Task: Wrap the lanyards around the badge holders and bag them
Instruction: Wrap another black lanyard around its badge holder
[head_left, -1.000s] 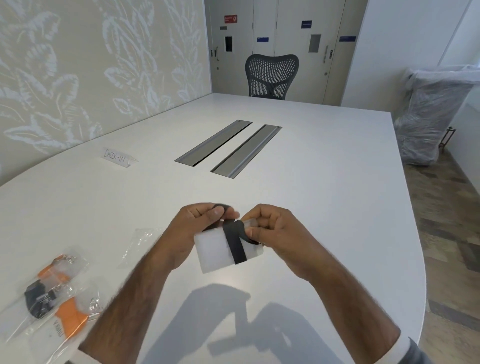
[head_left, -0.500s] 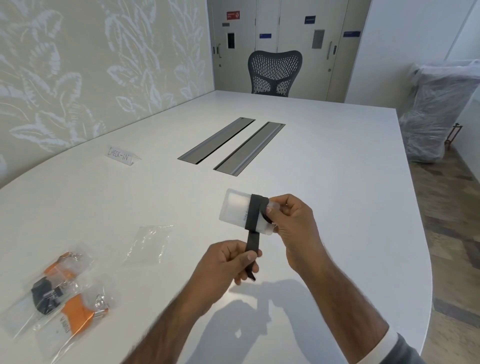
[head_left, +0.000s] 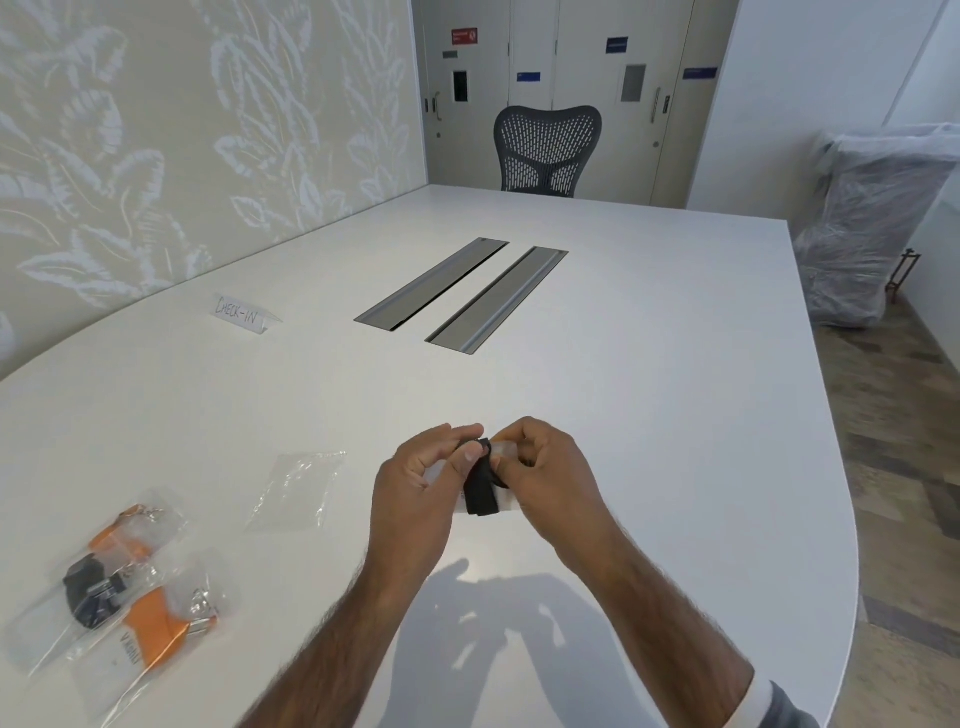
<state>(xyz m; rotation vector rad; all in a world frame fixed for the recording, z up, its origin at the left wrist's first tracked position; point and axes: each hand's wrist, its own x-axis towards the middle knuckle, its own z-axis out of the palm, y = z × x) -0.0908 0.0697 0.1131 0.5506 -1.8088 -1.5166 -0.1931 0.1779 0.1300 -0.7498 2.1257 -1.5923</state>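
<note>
Both hands, left hand (head_left: 415, 488) and right hand (head_left: 545, 478), are pinching the holder (head_left: 506, 501), winding the lanyard (head_left: 479, 486); next, the empty bag (head_left: 298, 486) left of them.

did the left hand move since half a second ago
Yes. The left hand has come up from below the badge holder, farther from the table's near edge, and now meets the right hand at the black lanyard.
</note>
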